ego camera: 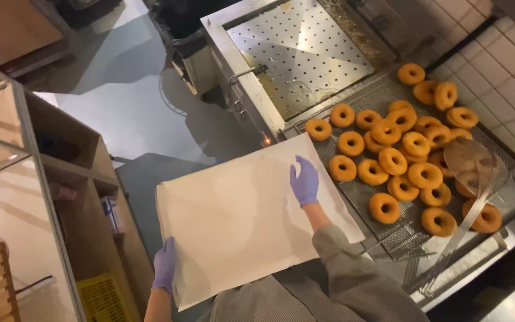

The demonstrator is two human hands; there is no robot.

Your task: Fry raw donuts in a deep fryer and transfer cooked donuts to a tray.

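The person holds a large cream sheet of paper (pixel 239 220) flat in front of the body, beside the fryer; the left hand (pixel 164 264), in a purple glove, has its grip clamped on the sheet's near left corner; the right hand (pixel 304 180), gloved the same, lies on top near the far right edge, fingers spread apart and flat, pinching nothing; just right of the sheet, golden ring doughnuts (pixel 402 155) sit crowded on a wire draining rack (pixel 388 235); a mesh skimmer (pixel 469 156) rests across them.
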